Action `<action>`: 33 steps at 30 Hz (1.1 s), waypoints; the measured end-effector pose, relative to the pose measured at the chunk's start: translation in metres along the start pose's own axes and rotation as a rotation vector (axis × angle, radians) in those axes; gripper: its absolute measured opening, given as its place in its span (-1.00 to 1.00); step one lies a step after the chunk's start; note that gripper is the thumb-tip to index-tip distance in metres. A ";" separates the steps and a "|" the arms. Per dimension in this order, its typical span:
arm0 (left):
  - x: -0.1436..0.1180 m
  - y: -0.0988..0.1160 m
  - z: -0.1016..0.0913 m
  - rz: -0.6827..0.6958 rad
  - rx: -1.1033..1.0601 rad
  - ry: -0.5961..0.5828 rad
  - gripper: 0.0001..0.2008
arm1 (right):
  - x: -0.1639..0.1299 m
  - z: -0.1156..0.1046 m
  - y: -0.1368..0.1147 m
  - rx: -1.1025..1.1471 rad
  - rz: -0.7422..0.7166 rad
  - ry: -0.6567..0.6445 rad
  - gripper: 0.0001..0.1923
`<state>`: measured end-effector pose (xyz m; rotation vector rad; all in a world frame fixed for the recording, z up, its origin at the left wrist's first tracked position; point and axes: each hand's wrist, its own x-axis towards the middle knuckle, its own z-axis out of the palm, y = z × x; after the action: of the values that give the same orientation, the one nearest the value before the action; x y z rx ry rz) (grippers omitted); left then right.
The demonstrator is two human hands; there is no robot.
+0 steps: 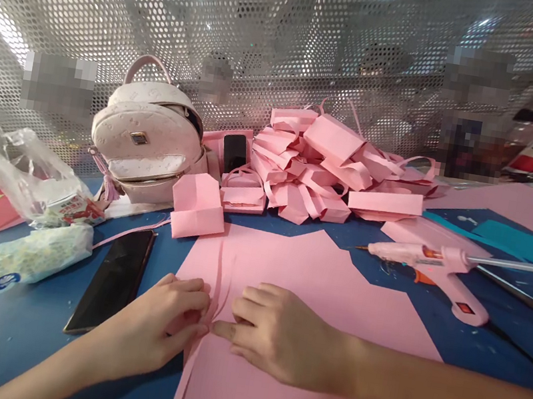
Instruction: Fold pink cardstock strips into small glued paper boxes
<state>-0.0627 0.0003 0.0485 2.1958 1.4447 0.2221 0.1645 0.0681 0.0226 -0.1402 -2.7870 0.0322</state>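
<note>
Biggest risk here, I reckon: that thin pink paper strip [218, 286] tears or kinks, because it's skinny and being worked right where both hands crowd together. A sideways tug could also drag the big pink sheet [314, 281] across the blue counter [12, 334]. And the glue gun [430, 269] sits at about 2 o'clock from the hands, nozzle pointing left, so a careless reach that way could catch the tip.

Left hand [160, 327] comes in from 7 o'clock, knuckles up, fingers curled under, its grip pinched on the strip's lower end at the sheet's left edge. Right hand [275, 336] comes in from 4 o'clock, lying palm down on the sheet, fingers loosely bent, its grip released, forefinger tip pressing the paper just beside the left thumb. The strip runs up toward 12 o'clock from the pinch.

A dark phone [112, 279] lies at 10 o'clock, near the left wrist.
</note>
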 end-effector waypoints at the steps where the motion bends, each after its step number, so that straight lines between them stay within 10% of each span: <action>1: 0.000 0.001 -0.001 -0.009 0.002 0.000 -0.82 | 0.000 0.000 0.000 0.004 -0.001 0.003 -0.74; 33: -0.001 -0.002 0.003 0.096 -0.037 0.026 -0.81 | 0.001 -0.004 -0.001 0.083 0.010 -0.088 -0.69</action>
<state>-0.0633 -0.0007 0.0450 2.2423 1.3391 0.3095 0.1650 0.0672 0.0267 -0.1356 -2.8669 0.1599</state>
